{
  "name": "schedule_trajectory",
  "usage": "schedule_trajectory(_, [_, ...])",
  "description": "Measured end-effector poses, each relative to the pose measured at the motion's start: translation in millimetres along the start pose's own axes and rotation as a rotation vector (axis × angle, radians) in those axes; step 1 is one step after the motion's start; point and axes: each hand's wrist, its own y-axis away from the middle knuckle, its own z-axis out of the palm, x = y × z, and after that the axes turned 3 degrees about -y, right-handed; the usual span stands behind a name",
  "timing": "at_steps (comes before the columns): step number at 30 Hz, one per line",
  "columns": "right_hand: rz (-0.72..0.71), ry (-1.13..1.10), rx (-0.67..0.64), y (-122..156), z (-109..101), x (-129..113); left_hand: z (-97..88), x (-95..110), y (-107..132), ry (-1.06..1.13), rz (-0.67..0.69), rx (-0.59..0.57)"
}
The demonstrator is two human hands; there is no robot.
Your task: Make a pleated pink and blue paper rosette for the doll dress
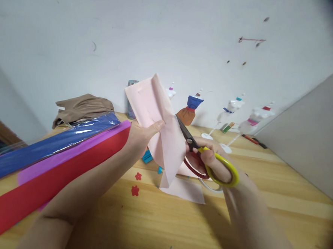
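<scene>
One pinch at left: my left hand (145, 136) clasps pink sheet (148, 103), thumb on front, forearm slanting up from lower left. Sheet hangs folded above wooden table (105, 229), between both hands, long axis near upright, foot leaning right; left is nearer. Then scissors (189, 141), dark blades aimed up-left, tips at sheet's right edge; bite, can't tell. Rightmost, my right hand (214, 162) grips handles, thumb through yellow loop.

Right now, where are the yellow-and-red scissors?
In the head view, the scissors are just right of centre, in the right hand, blades at the right edge of the pale pink paper.
</scene>
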Motion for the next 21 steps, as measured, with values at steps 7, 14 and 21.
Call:
schedule_trajectory(7, [-0.041,0.015,-0.094,0.5,-6.4,1.9,-0.9,-1.1,1.4,-0.042,0.023,0.009])
schedule_trajectory(14, [-0.044,-0.009,-0.044,-1.9,-0.6,0.6,3.5,-4.2,6.6,-0.160,0.026,0.068])
schedule_trajectory(21, [-0.031,0.021,-0.002,-1.7,3.5,-0.6,8.4,-1.6,13.2,-0.215,0.010,0.087])
